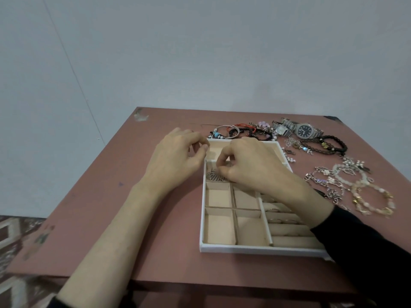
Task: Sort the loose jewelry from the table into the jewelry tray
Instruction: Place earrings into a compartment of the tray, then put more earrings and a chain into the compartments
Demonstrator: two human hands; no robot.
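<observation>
A white jewelry tray (pixel 233 248) with beige compartments lies on the pink table. A silver chain necklace (pixel 214 176) sits in a long compartment in the tray's far half. My right hand (pixel 255 167) hovers over that compartment, fingertips curled down and pinching the necklace. My left hand (pixel 178 158) is at the tray's far left edge with fingers loosely curled, holding nothing I can see. Rings (pixel 274 210) sit in the roll slots at the tray's right, partly hidden by my right wrist.
Loose jewelry lies beyond and right of the tray: bangles and beaded bracelets (pixel 235 131), two watches (pixel 305 130), dark cord bracelets (pixel 329 146), silver chains (pixel 327 183), pearl bracelets (pixel 373 201). The table's front edge (pixel 200 282) is near me.
</observation>
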